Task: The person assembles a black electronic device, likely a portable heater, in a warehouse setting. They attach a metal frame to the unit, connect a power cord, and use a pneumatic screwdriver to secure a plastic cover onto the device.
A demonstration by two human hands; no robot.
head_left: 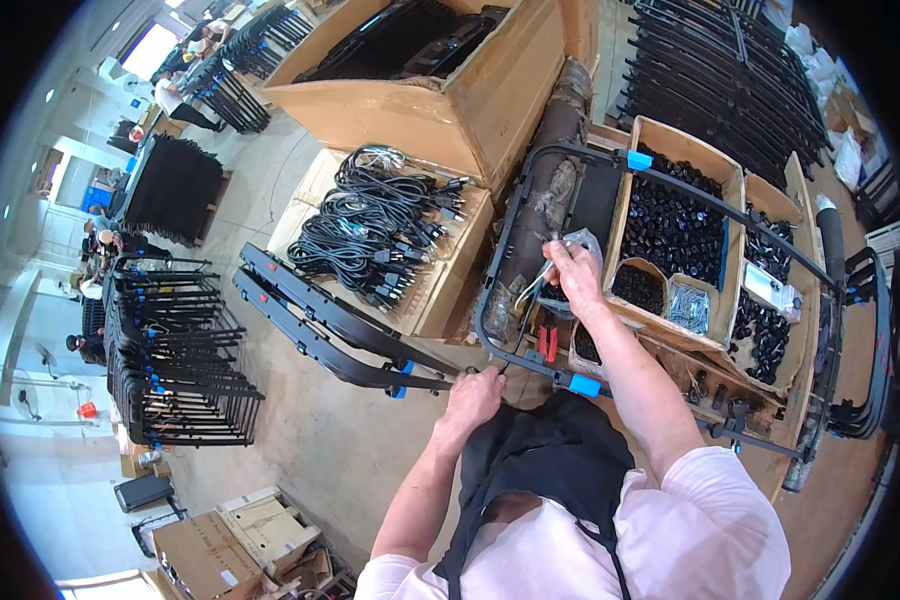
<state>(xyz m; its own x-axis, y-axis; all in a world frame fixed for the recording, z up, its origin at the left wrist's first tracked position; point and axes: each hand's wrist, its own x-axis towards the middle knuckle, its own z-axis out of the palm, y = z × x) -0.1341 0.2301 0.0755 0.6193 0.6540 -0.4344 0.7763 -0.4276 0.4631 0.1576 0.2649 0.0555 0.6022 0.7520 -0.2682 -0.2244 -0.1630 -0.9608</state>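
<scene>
A black tubular frame (486, 300) with blue clips (583, 385) lies across the bench before me. My right hand (576, 276) is closed, pinching a few thin wires (536, 284) inside the frame's left end. Below the wires, red-handled pliers (547, 343) stand beside the frame's near tube. My left hand (473, 399) is closed near the frame's lower left corner; what its fingers grip is too small to make out. Two curved black rails (320, 318) extend left from beside that hand. A clear plastic bag (582, 240) sits just behind my right hand.
Coiled black power cords (375, 225) lie on a carton at left, before a large cardboard box (400, 110). Right of my hands, cardboard bins hold black knobs (670, 225), metal screws (688, 308) and black parts (760, 335). Racked frames (175, 350) and several people are farther left.
</scene>
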